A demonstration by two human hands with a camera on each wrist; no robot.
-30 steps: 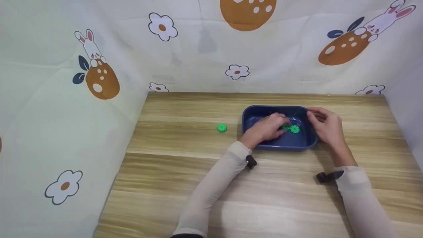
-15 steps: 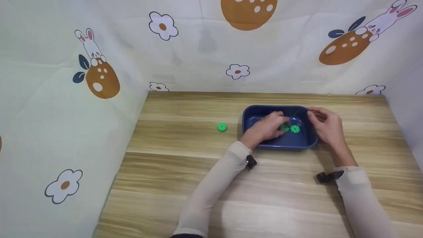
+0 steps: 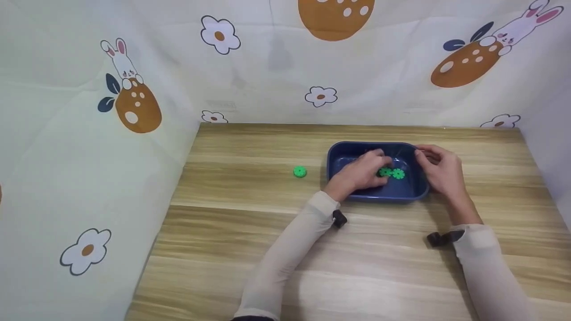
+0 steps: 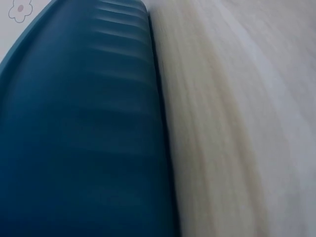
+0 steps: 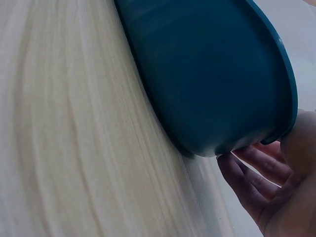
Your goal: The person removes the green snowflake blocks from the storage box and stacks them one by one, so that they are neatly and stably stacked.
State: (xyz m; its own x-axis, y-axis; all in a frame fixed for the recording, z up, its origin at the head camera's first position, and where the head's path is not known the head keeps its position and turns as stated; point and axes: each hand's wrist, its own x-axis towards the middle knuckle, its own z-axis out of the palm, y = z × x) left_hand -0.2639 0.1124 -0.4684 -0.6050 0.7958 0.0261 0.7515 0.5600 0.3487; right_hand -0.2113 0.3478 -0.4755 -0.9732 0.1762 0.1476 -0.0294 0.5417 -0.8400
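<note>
A dark blue rectangular basin stands on the table, and its outer wall fills much of the left wrist view. My left hand reaches into it over the near left side, thumb and fingers curled about a green notched plastic disc. Right beside that lies a second green disc on the basin floor. With my right hand I hold the basin's right end, thumb at the rim. The right wrist view shows the fingers against the outer wall. The left wrist view does not show my left hand.
To the left of the basin, a small green notched piece lies on the wood-grain table. A pale cloth backdrop with rabbits and flowers rises along the table's back and left edges.
My left fingers have shifted slightly at the green disc, which now lies flatter and shows more beside the second one. My right hand and the basin stay in place.
</note>
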